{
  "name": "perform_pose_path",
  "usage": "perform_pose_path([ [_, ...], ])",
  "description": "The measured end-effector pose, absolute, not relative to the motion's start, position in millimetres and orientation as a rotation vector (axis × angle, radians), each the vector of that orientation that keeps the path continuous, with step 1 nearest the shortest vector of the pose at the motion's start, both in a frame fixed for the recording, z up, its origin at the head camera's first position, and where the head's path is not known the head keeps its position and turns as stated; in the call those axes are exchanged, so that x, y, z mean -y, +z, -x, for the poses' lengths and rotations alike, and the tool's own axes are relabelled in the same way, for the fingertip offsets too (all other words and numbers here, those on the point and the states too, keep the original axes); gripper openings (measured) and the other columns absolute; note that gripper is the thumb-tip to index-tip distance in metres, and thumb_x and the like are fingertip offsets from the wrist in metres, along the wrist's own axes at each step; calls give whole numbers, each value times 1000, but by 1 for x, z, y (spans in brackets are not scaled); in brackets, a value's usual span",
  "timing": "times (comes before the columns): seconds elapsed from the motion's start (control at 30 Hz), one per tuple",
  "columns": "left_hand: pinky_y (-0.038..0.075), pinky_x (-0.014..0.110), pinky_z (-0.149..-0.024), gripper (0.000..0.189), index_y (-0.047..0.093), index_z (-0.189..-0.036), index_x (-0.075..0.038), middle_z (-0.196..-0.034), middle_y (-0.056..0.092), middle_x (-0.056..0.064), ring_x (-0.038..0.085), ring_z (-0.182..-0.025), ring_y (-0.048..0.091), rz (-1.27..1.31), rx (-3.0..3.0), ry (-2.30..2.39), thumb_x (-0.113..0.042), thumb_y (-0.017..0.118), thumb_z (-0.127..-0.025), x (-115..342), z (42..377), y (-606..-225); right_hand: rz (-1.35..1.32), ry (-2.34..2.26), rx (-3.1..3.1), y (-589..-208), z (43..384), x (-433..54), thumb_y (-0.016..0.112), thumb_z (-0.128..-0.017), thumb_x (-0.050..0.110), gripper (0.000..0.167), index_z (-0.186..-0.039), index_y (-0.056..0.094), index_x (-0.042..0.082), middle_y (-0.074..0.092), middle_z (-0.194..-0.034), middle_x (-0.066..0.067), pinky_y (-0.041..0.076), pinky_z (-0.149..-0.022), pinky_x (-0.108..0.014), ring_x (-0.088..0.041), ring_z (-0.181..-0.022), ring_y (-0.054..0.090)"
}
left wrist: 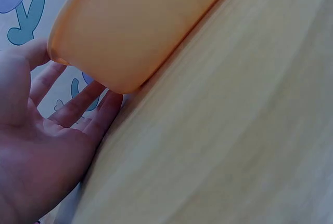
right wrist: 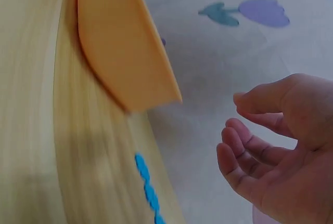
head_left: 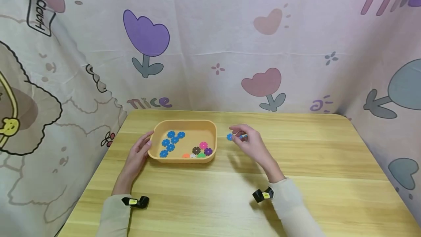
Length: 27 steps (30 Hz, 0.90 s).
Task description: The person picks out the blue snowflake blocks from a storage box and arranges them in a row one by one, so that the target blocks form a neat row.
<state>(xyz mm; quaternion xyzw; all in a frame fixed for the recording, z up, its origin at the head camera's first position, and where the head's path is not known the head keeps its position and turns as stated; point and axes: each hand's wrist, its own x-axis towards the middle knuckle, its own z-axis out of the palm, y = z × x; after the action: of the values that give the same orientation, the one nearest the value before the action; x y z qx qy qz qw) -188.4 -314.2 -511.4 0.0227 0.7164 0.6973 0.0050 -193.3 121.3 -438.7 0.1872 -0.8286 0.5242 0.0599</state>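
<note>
My left hand (head_left: 136,154) rests against the left end of an orange-yellow plastic tray (head_left: 184,160). In the left wrist view its thumb and fingers touch the tray's outer wall (left wrist: 119,37), with none inside. Several blue flower-shaped discs (head_left: 170,147) lie at the left inside the tray. My right hand (head_left: 251,143) hovers right of the tray, nothing between its thumb and loosely bent fingers (right wrist: 244,174). On the table, partly hidden behind that hand in the head view, is a row of blue discs (right wrist: 151,195).
Pink (head_left: 203,145), brown (head_left: 196,150), purple (head_left: 208,151), green, white and orange discs sit in the tray's near right corner. The tray stands on a light wooden table (head_left: 197,196). A printed curtain (head_left: 204,39) hangs behind and to both sides.
</note>
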Motion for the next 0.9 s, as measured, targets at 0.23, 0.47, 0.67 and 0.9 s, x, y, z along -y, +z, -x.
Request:
perform_pose_path([
  [0.23, 53, 24, -97, 54, 35, -160, -11, -158, 33, 25, 13, -127, 54, -99, -2203, 2175, -27, 49, -111, 313, 183, -514, -767, 1521, 2631, -428, 195, -90, 69, -97, 5, 26, -124, 70, 3, 70, -97, -3, 60, -76, -30, -16, -87, 66],
  [0.47, 53, 26, -98, 53, 36, -160, -12, -159, 31, 24, 17, -130, 54, -131, -2178, 2220, -26, 49, -111, 314, 183, -514, -955, 1533, 2691, -424, 211, -47, 68, -98, 4, 29, -126, 67, 2, 68, -102, -8, 59, -77, -25, -19, -93, 67],
  [0.67, 53, 26, -98, 53, 36, -160, -10, -158, 34, 22, 14, -128, 55, -144, -2185, 2218, -25, 49, -111, 315, 184, -512, -1008, 1413, 2754, -427, 225, -13, 69, -97, 4, 30, -127, 67, 3, 69, -115, -10, 58, -85, -29, -22, -101, 66],
  [0.9, 54, 26, -96, 52, 36, -160, -10, -156, 39, 16, 13, -127, 56, -156, -2180, 2221, -24, 49, -111, 315, 189, -511, -942, 1314, 2863, -435, 243, 17, 70, -96, 7, 36, -131, 65, 2, 67, -126, -16, 55, -95, -37, -31, -113, 65],
])
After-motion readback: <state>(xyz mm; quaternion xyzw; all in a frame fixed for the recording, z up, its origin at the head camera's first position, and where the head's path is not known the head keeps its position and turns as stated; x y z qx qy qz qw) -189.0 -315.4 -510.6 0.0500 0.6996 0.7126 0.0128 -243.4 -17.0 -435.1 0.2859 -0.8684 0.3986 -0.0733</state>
